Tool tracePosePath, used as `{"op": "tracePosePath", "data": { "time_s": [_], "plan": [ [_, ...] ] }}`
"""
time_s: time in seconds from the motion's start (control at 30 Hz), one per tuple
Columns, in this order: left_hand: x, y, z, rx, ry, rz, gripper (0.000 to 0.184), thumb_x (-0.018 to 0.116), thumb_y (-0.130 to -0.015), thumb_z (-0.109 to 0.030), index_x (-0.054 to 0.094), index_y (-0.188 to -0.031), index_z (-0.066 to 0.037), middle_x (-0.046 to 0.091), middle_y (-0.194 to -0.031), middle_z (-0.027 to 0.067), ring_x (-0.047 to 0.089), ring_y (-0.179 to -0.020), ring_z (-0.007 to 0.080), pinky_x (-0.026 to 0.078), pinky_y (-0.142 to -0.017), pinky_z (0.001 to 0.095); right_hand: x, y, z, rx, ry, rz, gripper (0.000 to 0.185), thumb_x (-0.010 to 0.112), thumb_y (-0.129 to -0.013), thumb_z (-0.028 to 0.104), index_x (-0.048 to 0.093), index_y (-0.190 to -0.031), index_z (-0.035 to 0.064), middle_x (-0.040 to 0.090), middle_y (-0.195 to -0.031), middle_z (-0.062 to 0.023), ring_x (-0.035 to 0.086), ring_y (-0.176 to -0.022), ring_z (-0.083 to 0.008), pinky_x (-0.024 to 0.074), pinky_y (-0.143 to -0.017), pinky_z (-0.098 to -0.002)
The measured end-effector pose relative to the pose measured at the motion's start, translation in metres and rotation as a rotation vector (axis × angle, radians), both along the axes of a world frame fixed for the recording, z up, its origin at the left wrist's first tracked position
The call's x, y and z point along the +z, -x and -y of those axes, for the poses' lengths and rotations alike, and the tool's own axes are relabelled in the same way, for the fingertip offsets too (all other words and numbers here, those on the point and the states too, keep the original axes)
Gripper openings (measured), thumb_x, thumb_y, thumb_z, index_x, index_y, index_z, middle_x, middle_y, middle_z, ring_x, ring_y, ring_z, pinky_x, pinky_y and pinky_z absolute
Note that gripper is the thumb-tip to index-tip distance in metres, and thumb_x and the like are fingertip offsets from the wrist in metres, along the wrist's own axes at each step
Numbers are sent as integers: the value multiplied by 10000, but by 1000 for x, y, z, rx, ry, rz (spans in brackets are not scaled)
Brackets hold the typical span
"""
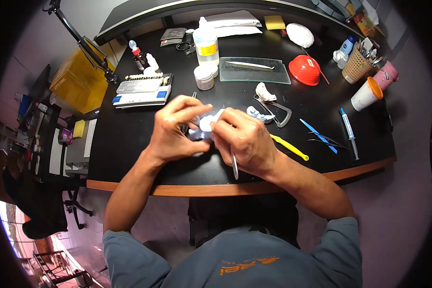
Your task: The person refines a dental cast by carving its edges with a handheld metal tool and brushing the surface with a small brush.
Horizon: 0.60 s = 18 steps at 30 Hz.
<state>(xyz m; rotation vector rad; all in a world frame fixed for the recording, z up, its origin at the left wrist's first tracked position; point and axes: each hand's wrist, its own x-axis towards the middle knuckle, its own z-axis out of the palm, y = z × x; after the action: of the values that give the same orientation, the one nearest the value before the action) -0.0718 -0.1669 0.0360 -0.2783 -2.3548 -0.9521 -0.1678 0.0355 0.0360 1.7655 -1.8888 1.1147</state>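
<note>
Above the black table's front, my left hand [170, 127] curls its thumb and fingers around a small white-and-clear piece [206, 124], whose exact kind I cannot make out. My right hand [245, 137] is closed on a slim metal hand instrument [234, 164]; its flattened end points down toward me, while the working tip is hidden by the fingers near the white piece. Just right of my right hand lie a pale blue dental model [260, 114] and a yellow-handled tool [290, 147]. A metal caliper [283, 116] rests beside a cream dental cast [265, 92].
A glass slab [254, 73] bears a thin instrument. Around it stand a clear bottle [206, 43], a white jar [204, 78] and a red bowl [304, 70]. Blue tweezers [319, 136] and a syringe [350, 134] lie right; a shade guide case [144, 91] sits left.
</note>
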Motion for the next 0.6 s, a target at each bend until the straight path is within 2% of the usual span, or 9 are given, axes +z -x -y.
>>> {"op": "tracePosePath", "data": {
  "time_s": [0.1,0.13,0.17,0.23,0.33,0.43,0.5,0.57,0.6],
  "plan": [
    [2,2,11,123,-6,-42,648,909,-609,-79,772,-1241,-48,686,-1135,72,681,-884,124,634,-724,266,-1,-4,-5,68,-23,9,133,735,-833,70,614,-876,35,603,-875,-130,673,-795,-327,563,-698,-444],
    [3,1,14,164,-24,-60,641,909,-617,-78,771,-1242,-49,679,-1149,72,669,-886,120,631,-720,263,-2,-4,-8,110,-32,15,205,783,-769,7,667,-936,36,639,-865,-103,686,-770,-307,568,-643,-412],
    [5,1,16,210,-43,-78,634,909,-625,-77,769,-1243,-50,672,-1163,72,657,-888,117,628,-716,260,-7,-6,-5,127,4,16,182,787,-797,22,672,-936,43,650,-874,-98,688,-759,-311,567,-635,-407],
    [6,0,16,222,-33,-95,620,911,-638,-72,769,-1241,-53,663,-1163,72,640,-884,113,623,-712,253,-13,-7,-1,137,-33,3,142,772,-894,121,700,-992,46,661,-870,-110,694,-758,-317,565,-634,-417],
    [5,-1,18,217,3,-70,612,905,-662,-48,758,-1257,-41,653,-1172,61,628,-888,95,598,-697,234,-10,-8,-7,90,-196,-16,318,685,-1011,332,723,-1148,47,671,-829,-126,709,-740,-331,568,-643,-435],
    [5,-2,20,152,-76,-35,608,898,-692,-31,744,-1280,-43,650,-1168,50,618,-885,85,569,-691,213,6,5,-18,61,-126,27,315,669,-1034,188,705,-1320,61,681,-810,-116,685,-675,-308,562,-618,-406],
    [5,-2,21,141,-90,-22,601,903,-703,-39,742,-1282,-40,647,-1177,56,622,-890,90,571,-695,217,6,28,-20,89,67,166,262,691,-1018,215,724,-1223,55,731,-851,-124,715,-693,-329,596,-646,-431],
    [4,-2,21,131,-154,2,594,916,-717,-54,739,-1284,-37,646,-1222,69,645,-924,101,583,-698,219,17,50,-34,-44,22,117,199,715,-998,181,759,-1128,36,723,-823,-148,696,-681,-349,566,-639,-430],
    [5,-3,22,123,-186,12,596,919,-720,-59,737,-1288,-38,646,-1230,71,652,-936,105,585,-702,219,26,60,-43,-90,-108,123,183,721,-994,183,770,-1063,21,716,-816,-169,689,-681,-359,545,-629,-434]
  ]
}}
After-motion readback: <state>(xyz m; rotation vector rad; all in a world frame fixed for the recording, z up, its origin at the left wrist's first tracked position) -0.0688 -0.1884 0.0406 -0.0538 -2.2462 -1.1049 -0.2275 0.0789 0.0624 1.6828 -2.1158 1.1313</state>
